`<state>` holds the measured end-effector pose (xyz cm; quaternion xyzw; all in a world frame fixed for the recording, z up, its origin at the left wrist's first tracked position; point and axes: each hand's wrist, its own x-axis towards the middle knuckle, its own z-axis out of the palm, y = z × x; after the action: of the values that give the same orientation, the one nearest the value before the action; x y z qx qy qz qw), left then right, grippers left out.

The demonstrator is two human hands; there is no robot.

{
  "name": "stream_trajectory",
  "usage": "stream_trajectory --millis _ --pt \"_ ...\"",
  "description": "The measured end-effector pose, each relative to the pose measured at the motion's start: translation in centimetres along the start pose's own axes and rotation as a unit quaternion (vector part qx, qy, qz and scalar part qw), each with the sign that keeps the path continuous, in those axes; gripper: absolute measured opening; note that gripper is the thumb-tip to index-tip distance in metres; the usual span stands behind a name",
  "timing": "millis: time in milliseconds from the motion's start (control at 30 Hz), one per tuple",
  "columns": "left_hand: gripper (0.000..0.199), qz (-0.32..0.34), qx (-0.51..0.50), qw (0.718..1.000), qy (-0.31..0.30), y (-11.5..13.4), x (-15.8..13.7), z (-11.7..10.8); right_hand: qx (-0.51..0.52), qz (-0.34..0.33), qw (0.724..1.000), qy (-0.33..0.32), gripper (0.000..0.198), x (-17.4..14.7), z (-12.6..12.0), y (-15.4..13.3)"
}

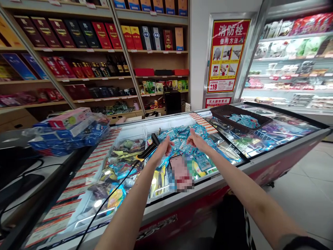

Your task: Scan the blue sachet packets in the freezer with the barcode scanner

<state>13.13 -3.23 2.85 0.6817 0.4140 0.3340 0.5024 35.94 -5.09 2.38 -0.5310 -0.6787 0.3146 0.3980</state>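
Many small light-blue packets [178, 133] lie spread in a loose heap on the glass top of a chest freezer [218, 173]. My left hand [164, 148] hovers at the heap's left side, its fingers loosely bent and apart, with nothing visible in them. Over the middle of the heap is my right hand [197, 140], the fingers partly curled with one raised; no object shows in it. A black handheld scanner [149, 148] with a cable rests just left of my left hand. Nearer to me, a phone [179, 170] lies on the glass, its screen partly blurred.
A dark basket [262, 121] with more blue packets stands on the freezer's far right. Plastic-wrapped boxes [70, 128] are piled at left beside the freezer. The scanner cable [109, 196] crosses the glass. Stocked shelves [99, 50] and a refrigerated display [291, 74] stand behind.
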Motion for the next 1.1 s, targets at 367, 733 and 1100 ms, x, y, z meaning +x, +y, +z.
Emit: stream_trajectory --millis 367,733,1100 --pt "0.074 0.019 0.543 0.838 -0.047 -4.0 7.2 6.5 -0.450 0.008 0.890 0.071 0.080 -0.9 1.8 9.3" --pt "0.068 0.037 0.532 0.846 -0.001 -5.9 11.6 5.8 -0.444 -0.012 0.868 0.220 0.059 6.0 3.8 9.4" --pt "0.057 0.189 0.453 0.866 0.093 -7.0 8.6 0.5 -0.338 -0.029 0.896 0.285 0.056 8.5 4.2 10.4"
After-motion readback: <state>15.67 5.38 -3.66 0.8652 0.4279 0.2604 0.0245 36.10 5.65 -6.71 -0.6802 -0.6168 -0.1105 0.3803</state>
